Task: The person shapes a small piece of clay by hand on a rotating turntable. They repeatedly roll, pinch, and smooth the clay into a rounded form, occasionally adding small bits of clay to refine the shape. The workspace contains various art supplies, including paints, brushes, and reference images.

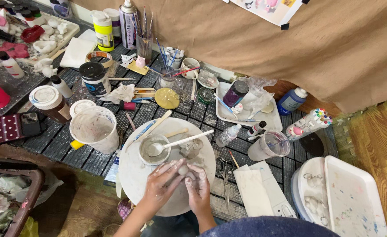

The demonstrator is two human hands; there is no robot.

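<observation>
Your left hand [162, 181] and right hand [197, 186] meet on a clay ball [183, 170], fingers grasping it; bowl [154, 149] at eleven o'clock; both on the round board [134, 175].

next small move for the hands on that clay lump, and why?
Probably keep pinching and turning the small clay lump in place over the round white board. Both the left hand and the right hand are clay-coated and closed around it. The bowl of grey slip with its spoon sits just beyond.
</observation>
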